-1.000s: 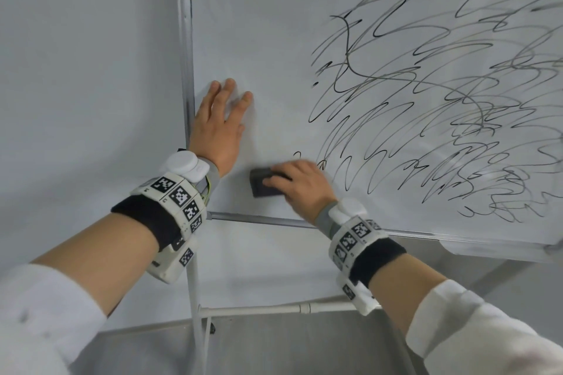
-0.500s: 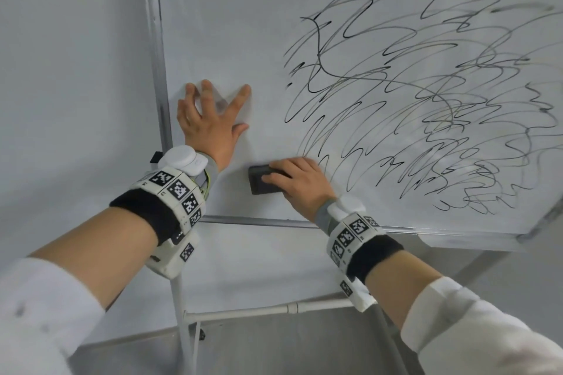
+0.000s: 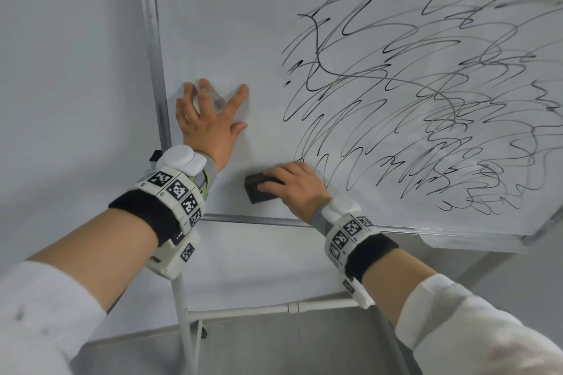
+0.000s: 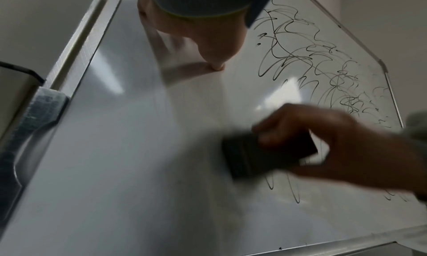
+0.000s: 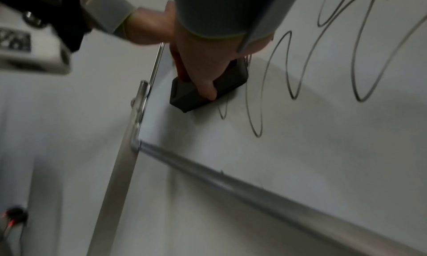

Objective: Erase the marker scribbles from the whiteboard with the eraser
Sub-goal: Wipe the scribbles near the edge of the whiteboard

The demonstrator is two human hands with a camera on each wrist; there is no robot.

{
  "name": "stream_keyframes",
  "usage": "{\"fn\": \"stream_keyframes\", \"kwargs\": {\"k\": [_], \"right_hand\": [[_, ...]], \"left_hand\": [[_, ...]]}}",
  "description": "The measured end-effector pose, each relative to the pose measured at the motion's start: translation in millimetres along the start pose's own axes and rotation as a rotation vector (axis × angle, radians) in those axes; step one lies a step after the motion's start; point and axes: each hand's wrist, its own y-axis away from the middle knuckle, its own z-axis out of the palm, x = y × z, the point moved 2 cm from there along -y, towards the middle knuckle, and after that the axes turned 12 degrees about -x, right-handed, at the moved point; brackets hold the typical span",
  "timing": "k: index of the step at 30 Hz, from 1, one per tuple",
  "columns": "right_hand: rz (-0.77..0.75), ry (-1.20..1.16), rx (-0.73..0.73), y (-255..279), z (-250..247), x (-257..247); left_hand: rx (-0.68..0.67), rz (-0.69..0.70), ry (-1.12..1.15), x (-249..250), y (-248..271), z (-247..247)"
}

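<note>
The whiteboard (image 3: 231, 24) carries a dense tangle of black marker scribbles (image 3: 420, 94) over its middle and right. My right hand (image 3: 292, 186) grips a dark grey eraser (image 3: 257, 192) flat against the board near its lower left, just left of the scribbles' lowest loops. In the right wrist view the eraser (image 5: 208, 88) sits under my curled fingers beside thin loops (image 5: 254, 113). My left hand (image 3: 207, 119) lies flat on the bare board near the left frame, fingers spread. The left wrist view shows the blurred eraser (image 4: 265, 155) and right hand (image 4: 342, 143).
A metal frame (image 3: 152, 39) runs down the board's left side and a rail (image 3: 259, 219) along its bottom edge. White stand tubes (image 3: 243, 310) lie below. A plain wall (image 3: 61, 70) is to the left of the board.
My left hand's fingers have spread wider on the board. The right hand with the eraser has stayed near the lower left corner, at the scribbles' edge. The head view has shifted.
</note>
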Motion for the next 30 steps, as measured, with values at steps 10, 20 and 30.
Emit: {"fn": "stream_keyframes", "kwargs": {"k": [10,20,30], "right_hand": [[0.079,-0.030,0.071,-6.6,-20.4,13.4],[0.126,-0.032,0.196,-3.2,-24.5,28.5],[0.264,-0.044,0.398,-41.0,-104.8,74.7]], "left_hand": [[0.038,0.060,0.010,0.8,-4.3,0.6],[0.081,0.172,0.022,9.2,-11.6,-0.5],[0.156,0.044,0.051,24.7,-22.2,-0.1]]}}
